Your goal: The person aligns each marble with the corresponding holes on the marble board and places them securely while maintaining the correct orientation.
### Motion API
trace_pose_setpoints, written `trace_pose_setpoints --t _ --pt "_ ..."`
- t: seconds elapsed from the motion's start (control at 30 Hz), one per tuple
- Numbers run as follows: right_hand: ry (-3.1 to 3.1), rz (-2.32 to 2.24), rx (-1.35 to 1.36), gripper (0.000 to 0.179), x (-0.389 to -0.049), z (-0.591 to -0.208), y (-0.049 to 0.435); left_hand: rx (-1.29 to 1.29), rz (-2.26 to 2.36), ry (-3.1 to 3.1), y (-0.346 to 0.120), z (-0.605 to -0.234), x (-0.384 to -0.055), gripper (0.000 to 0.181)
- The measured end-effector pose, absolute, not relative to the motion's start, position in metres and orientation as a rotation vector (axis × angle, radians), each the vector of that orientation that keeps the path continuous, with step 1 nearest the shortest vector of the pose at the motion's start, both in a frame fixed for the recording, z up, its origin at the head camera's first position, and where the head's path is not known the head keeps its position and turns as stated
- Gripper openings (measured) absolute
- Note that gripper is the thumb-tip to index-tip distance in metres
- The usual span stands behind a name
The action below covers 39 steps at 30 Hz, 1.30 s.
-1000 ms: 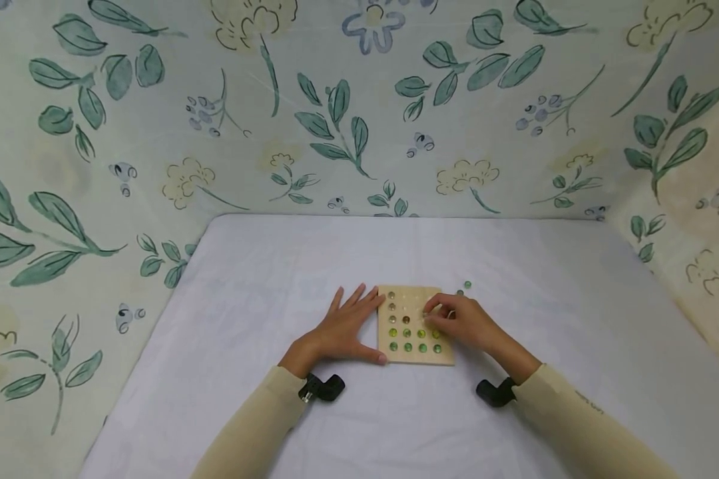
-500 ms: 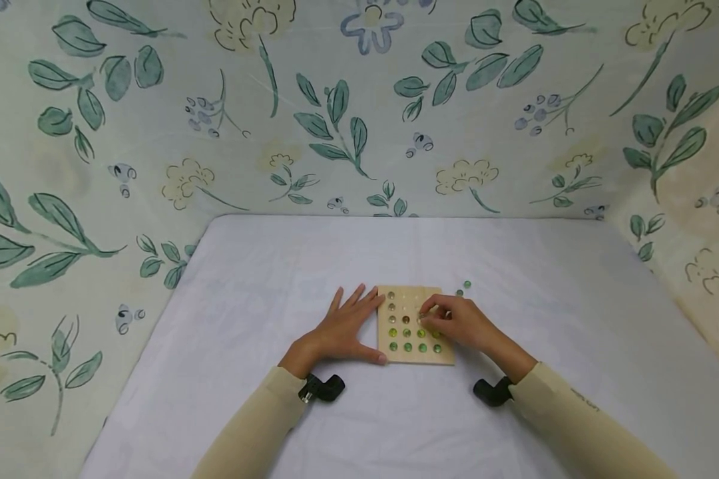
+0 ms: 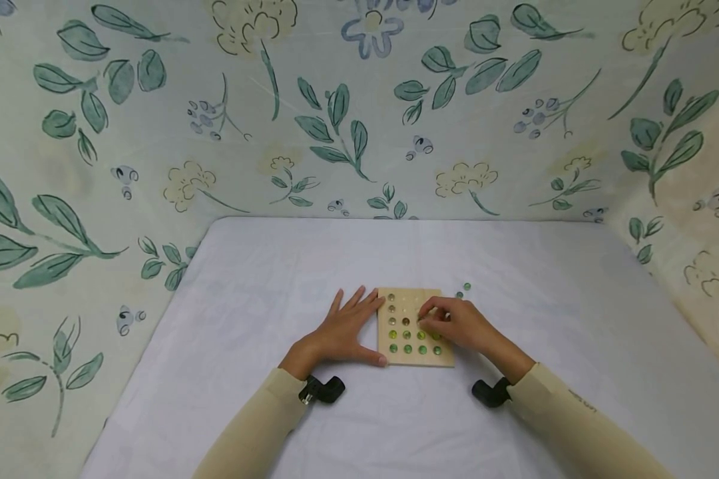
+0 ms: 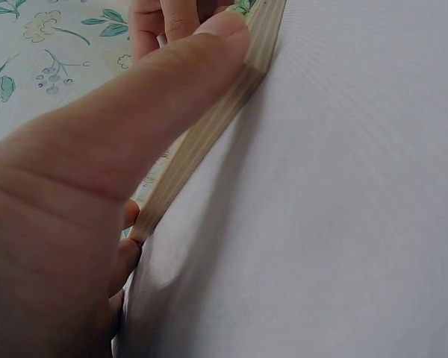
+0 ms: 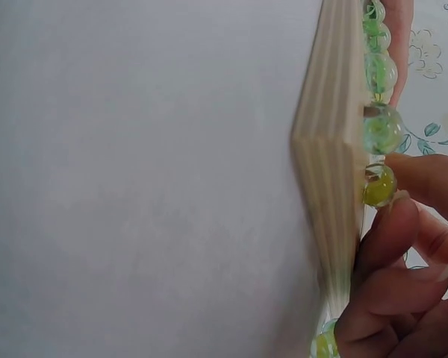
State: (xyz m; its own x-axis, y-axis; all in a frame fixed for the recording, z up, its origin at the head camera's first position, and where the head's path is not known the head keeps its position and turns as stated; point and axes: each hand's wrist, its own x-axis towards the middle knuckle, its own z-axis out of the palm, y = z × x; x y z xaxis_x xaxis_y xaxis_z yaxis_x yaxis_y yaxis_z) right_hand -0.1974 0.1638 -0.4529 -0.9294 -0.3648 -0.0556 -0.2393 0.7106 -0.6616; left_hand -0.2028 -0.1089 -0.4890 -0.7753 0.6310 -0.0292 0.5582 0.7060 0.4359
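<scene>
Left hand [image 3: 349,331]: spread, bracing board [image 3: 415,342] at nine o'clock
Right hand [image 3: 453,320]: pinching marble [image 3: 420,324]
Marble: best lowered straight (tight spacing)

In the head view, the right hand [image 3: 453,322] partly hides the wooden board [image 3: 415,341] and a marble [image 3: 436,336].

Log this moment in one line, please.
left hand: touching wooden board; right hand: over board, grip hidden; loose marbles: on cloth

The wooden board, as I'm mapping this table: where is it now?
In the head view, the wooden board lies right of centre on white cloth, the left hand at its left edge, the right hand over its right side.
</scene>
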Motion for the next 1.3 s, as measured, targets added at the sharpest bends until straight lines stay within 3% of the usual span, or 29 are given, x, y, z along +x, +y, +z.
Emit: trace_pose_setpoints --t 1.3 --pt "2.701 -1.104 -0.483 0.012 -0.1951 -0.4488 0.1703 0.947 0.606 2.741 -0.1082 -0.4886 -0.201 0.117"
